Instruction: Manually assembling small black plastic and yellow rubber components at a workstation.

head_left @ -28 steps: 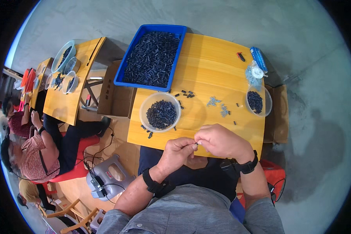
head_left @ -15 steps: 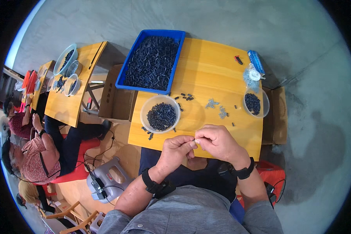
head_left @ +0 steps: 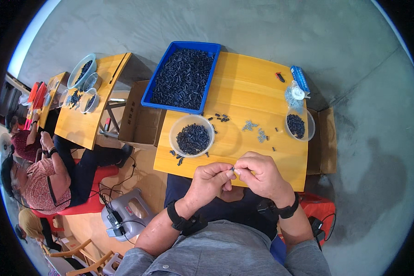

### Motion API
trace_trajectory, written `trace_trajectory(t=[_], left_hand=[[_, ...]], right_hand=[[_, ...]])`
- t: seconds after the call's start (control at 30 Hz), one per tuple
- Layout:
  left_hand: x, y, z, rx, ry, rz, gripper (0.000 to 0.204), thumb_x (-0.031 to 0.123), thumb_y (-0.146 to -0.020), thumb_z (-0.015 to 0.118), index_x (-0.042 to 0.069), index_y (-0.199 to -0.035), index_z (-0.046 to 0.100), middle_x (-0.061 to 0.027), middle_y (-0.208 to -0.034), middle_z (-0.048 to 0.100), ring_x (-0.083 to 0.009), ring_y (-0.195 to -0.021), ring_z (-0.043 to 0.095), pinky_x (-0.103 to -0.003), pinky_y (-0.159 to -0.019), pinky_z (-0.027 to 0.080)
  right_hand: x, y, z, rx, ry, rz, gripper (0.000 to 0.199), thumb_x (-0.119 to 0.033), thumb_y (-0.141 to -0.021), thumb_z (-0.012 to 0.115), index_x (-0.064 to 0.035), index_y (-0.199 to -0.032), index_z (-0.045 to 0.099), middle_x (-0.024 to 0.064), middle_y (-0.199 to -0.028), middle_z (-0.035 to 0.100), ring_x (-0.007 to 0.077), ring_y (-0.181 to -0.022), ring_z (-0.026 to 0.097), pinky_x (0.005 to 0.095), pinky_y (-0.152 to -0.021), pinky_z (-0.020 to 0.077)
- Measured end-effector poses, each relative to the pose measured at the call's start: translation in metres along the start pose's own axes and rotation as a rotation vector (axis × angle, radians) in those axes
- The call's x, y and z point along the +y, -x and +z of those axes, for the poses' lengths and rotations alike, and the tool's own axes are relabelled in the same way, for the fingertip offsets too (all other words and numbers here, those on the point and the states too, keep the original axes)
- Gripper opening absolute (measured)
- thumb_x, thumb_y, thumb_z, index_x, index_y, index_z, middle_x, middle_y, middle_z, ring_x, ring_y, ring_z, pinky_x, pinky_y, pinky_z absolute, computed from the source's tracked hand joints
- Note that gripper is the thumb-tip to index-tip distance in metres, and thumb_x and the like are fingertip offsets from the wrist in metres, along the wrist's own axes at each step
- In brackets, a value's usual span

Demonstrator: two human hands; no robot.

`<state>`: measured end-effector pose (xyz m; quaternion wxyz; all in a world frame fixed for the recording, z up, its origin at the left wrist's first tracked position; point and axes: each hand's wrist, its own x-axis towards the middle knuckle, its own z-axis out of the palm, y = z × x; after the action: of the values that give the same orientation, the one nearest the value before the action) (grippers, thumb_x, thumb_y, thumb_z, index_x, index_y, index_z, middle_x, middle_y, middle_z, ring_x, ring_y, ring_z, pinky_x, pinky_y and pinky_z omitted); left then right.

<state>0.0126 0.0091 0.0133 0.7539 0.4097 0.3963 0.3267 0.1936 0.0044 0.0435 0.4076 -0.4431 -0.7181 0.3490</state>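
A small dark piece [head_left: 233, 169] shows between my fingertips at the near edge of the table; it looks like the black cylindrical parts there. Thumb and forefinger of my left hand [head_left: 210, 181] pinch it from one side. My right hand [head_left: 262, 175], also closed in a pinch, meets it from the other. Beyond my left hand stands a clear round tub [head_left: 172, 138] of black cylindrical parts [head_left: 192, 139], with several loose ones beside it. Two small heaps of silvery metal pieces [head_left: 250, 125] lie past my right hand.
A blue tray [head_left: 171, 108] heaped with black parts overhangs the far left of the yellow table [head_left: 244, 83]. At the right edge are a clear tub [head_left: 311, 129], a plastic bag [head_left: 292, 97], a blue box [head_left: 300, 79] and a red-and-black tool [head_left: 279, 77]. Other people sit at left.
My hands remain pinched together in nearly the same place. The dark piece between the fingertips shows more plainly now. The whole view has shifted slightly.
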Motion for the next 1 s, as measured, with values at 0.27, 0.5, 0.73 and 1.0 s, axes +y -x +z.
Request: trace_trajectory(t=[0.27, 0.5, 0.73, 1.0], left_hand=[[0.001, 0.008, 0.002, -0.002, -0.001, 0.027, 0.014, 0.006, -0.092, 0.056, -0.002, -0.100, 0.064, -0.0014, -0.079, 0.064, -0.0050, -0.062, 0.057, -0.019, -0.056, 0.048], [0.001, 0.013, 0.004, -0.006, -0.012, 0.065, 0.013, 0.006, -0.092, 0.056, -0.001, -0.098, 0.065, -0.0006, -0.076, 0.063, -0.0039, -0.062, 0.056, -0.018, -0.055, 0.047], [-0.009, 0.016, 0.007, -0.001, -0.058, 0.010, 0.011, 0.005, -0.089, 0.058, -0.001, -0.094, 0.066, -0.0013, -0.071, 0.062, -0.0053, -0.061, 0.055, -0.019, -0.054, 0.046], [-0.020, 0.012, 0.004, -0.007, -0.064, -0.032, 0.010, 0.003, -0.089, 0.058, -0.001, -0.092, 0.066, -0.0038, -0.073, 0.064, -0.0080, -0.061, 0.058, -0.021, -0.055, 0.047]], right_hand=[[-0.015, 0.002, -0.002, -0.006, 0.050, -0.071, 0.008, 0.003, -0.076, 0.062, 0.0011, -0.084, 0.060, 0.0126, -0.071, 0.057, 0.0266, -0.062, 0.057, 0.0325, -0.055, 0.0444], [-0.019, 0.006, 0.000, -0.015, 0.084, -0.108, 0.010, 0.005, -0.075, 0.062, 0.0015, -0.085, 0.060, 0.0131, -0.073, 0.057, 0.0280, -0.063, 0.058, 0.0336, -0.055, 0.0455], [-0.011, 0.022, 0.011, -0.019, 0.097, -0.048, 0.007, 0.002, -0.077, 0.060, 0.0001, -0.084, 0.059, 0.0135, -0.074, 0.059, 0.0294, -0.064, 0.059, 0.0360, -0.057, 0.0466], [-0.001, 0.034, 0.019, 0.010, -0.052, 0.144, 0.004, -0.003, -0.083, 0.056, -0.0004, -0.086, 0.058, 0.0120, -0.072, 0.059, 0.0270, -0.064, 0.060, 0.0346, -0.058, 0.0468]])
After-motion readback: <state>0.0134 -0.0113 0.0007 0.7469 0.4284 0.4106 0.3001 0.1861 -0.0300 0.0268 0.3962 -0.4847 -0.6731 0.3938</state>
